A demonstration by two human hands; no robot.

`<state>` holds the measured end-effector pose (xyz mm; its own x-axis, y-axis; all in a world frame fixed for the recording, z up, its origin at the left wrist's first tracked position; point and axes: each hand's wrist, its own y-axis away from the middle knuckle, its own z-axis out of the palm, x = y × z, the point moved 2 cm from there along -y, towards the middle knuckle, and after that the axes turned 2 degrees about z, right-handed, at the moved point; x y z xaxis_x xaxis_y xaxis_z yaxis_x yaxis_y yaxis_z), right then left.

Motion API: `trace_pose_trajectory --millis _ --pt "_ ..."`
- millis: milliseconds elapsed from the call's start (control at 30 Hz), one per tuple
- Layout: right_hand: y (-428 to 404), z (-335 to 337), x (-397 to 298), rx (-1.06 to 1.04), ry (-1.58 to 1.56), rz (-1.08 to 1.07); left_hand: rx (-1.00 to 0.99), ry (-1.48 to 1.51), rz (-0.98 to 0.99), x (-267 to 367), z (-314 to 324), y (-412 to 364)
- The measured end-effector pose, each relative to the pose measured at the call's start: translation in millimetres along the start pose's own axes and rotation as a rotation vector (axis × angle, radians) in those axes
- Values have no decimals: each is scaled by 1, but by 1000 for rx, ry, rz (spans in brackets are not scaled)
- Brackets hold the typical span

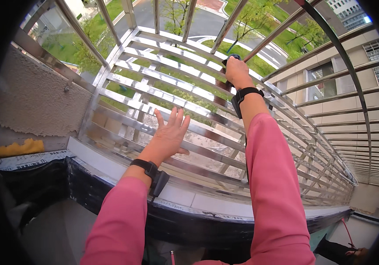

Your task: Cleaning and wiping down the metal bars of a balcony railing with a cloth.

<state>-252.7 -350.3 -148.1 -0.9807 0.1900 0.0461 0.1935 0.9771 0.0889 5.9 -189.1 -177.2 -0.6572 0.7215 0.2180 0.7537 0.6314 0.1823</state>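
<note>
My right hand (pixel 237 71) reaches to the far edge of a shiny metal window guard and grips a dark cloth (pixel 232 57) against the rail, near the foot of an upright bar. Most of the cloth is hidden by the fingers. Nearer to me, my left hand (pixel 171 134) is spread palm down over the flat metal slats (pixel 163 87), holding nothing. Whether its palm rests on them is hard to tell. Both wrists carry black straps with small devices. Round upright bars (pixel 189 20) rise from the slatted floor of the guard.
A white-tiled sill (pixel 206 203) with black sheeting (pixel 202 225) along its edge runs before me. Yellow cloth (pixel 19 147) lies at left beside a rough wall (pixel 40 89). A curved dark strip (pixel 351 73) crosses the right-hand bars. Beyond the bars the ground drops far below.
</note>
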Motion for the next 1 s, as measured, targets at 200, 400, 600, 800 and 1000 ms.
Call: trace_pose_trajectory --millis 200,400,600,800,1000 --pt "23 -8 -16 -120 109 -61 -61 -9 -26 -1 -2 2" --pt "42 6 -18 15 -21 -95 -53 -4 -34 -4 -1 5" --pt "42 2 -44 65 -149 -194 -78 -3 -32 -5 -3 8" --pt "-12 3 -92 435 -59 -184 -51 -16 -9 -4 0 3" --pt "-34 5 -90 101 109 -84 25 -33 12 -3 0 2"
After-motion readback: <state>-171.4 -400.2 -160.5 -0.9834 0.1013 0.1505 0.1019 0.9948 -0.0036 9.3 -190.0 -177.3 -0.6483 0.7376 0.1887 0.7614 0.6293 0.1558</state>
